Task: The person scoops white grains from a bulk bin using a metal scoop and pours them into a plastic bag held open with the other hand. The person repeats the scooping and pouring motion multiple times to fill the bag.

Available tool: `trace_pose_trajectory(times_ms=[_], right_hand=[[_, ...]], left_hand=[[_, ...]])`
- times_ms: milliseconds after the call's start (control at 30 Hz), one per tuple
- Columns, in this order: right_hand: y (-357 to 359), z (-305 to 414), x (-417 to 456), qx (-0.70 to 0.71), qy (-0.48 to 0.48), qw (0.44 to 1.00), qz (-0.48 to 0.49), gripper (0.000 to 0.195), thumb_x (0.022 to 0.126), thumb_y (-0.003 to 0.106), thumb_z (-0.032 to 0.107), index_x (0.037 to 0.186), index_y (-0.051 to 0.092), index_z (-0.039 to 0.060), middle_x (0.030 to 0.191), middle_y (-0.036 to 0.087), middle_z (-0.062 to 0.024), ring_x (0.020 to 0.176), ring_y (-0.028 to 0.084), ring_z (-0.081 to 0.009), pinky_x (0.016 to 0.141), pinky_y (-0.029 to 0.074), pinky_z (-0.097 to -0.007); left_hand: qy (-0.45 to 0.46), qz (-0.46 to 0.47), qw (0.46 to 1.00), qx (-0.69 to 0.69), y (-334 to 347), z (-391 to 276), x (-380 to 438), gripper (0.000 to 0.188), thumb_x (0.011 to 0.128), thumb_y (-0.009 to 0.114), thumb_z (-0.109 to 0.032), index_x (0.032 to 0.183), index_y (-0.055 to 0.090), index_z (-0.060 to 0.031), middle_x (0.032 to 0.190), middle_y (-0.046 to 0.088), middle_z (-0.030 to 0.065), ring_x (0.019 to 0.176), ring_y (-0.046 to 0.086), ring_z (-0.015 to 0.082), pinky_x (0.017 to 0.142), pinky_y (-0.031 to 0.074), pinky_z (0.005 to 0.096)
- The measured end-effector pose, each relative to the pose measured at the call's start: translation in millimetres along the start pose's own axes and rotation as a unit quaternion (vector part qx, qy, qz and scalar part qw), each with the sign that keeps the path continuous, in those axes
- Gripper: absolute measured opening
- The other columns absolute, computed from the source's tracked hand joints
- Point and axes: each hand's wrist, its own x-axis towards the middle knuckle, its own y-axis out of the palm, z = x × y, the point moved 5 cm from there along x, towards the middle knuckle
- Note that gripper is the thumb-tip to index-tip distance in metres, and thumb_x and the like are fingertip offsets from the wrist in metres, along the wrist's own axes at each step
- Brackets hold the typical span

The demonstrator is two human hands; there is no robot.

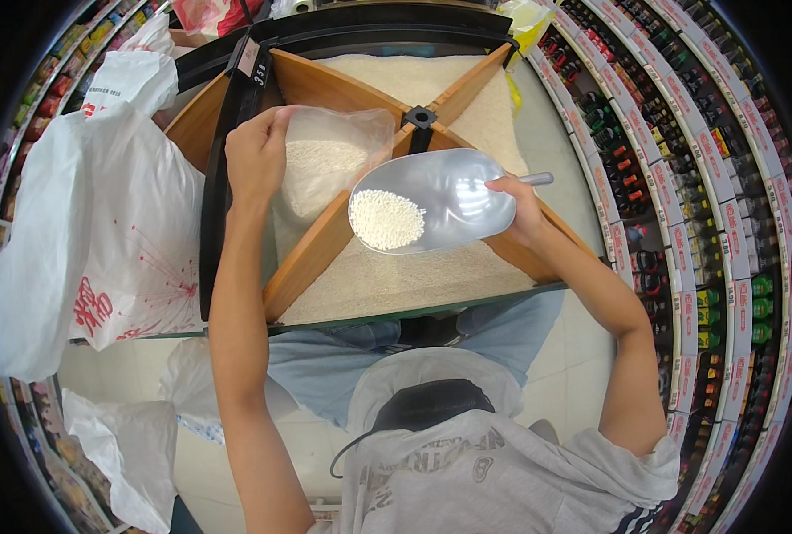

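My left hand [260, 150] pinches the top edge of a clear plastic bag [362, 127], which hangs over the left compartment of a divided grain bin. White grains [325, 157] show inside the bag or through it. In my right hand [522, 207] is a clear plastic scoop [466, 187], held by its handle end. A small heap of white rice-like grain [386, 219] lies in the scoop's front end. The scoop's tip is beside the bag, above a wooden divider [315, 250]. Below it the near compartment holds pale grain [396, 280].
Wooden dividers meet at a black hub [420, 118]. More grain [396, 73] fills the far compartment. A black frame [219, 200] bears a price tag [249, 60]. White sacks [135, 233] stand at left. Bottle shelves [663, 200] curve along the right; a sack [128, 454] sits lower left.
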Motion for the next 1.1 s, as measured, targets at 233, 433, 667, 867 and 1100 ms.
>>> trace_pose_trajectory(times_ms=[233, 433, 667, 867, 1100], right_hand=[[-17, 0, 6, -0.060, -0.077, 0.995, -0.029, 0.045, 0.091, 0.055, 0.021, 0.129, 0.057, -0.0043, 0.117, 0.067, -0.0162, 0.109, 0.066, -0.0234, 0.096, 0.052, -0.0348], [6, 60, -7, -0.103, -0.149, 0.978, -0.105, 0.039, 0.092, 0.064, 0.023, 0.121, 0.061, -0.0035, 0.108, 0.069, -0.0120, 0.096, 0.066, -0.0176, 0.085, 0.052, -0.0312], [52, 135, 34, -0.338, -0.229, 0.908, -0.092, 0.036, 0.093, 0.063, 0.027, 0.122, 0.069, 0.0060, 0.094, 0.069, -0.0057, 0.082, 0.069, -0.0131, 0.069, 0.057, -0.0275], [127, 145, 37, -0.430, -0.313, 0.843, -0.079, 0.036, 0.095, 0.062, 0.028, 0.122, 0.070, 0.0046, 0.096, 0.071, -0.0066, 0.080, 0.069, -0.0148, 0.066, 0.055, -0.0272], [109, 141, 23, -0.388, -0.368, 0.841, -0.086, 0.035, 0.099, 0.062, 0.027, 0.125, 0.069, 0.0048, 0.101, 0.072, -0.0041, 0.093, 0.064, -0.0119, 0.082, 0.051, -0.0270]], left_hand=[[-0.021, 0.015, 1.000, 0.003, -2, -1, 0, 0.028, 0.101, 0.060, -0.028, 0.109, 0.077, -0.0074, 0.072, 0.066, 0.0176, 0.060, 0.061, 0.0220, 0.062, 0.046, 0.0349], [0.010, 0.003, 1.000, 0.007, -2, -4, 0, 0.029, 0.102, 0.060, -0.026, 0.111, 0.077, -0.0043, 0.067, 0.063, 0.0091, 0.060, 0.051, 0.0102, 0.059, 0.042, 0.0295], [0.004, 0.011, 1.000, 0.009, -3, -5, 0, 0.028, 0.102, 0.059, -0.025, 0.111, 0.077, -0.0052, 0.079, 0.072, 0.0153, 0.065, 0.063, 0.0159, 0.065, 0.048, 0.0306], [-0.001, 0.013, 1.000, 0.012, -4, -5, 0, 0.028, 0.102, 0.058, -0.024, 0.112, 0.076, -0.0058, 0.083, 0.072, 0.0183, 0.068, 0.067, 0.0210, 0.068, 0.050, 0.0329], [0.013, -0.008, 1.000, 0.013, -7, -6, -1, 0.030, 0.101, 0.057, -0.027, 0.107, 0.077, -0.0061, 0.080, 0.071, 0.0200, 0.071, 0.068, 0.0332, 0.068, 0.051, 0.0397]])
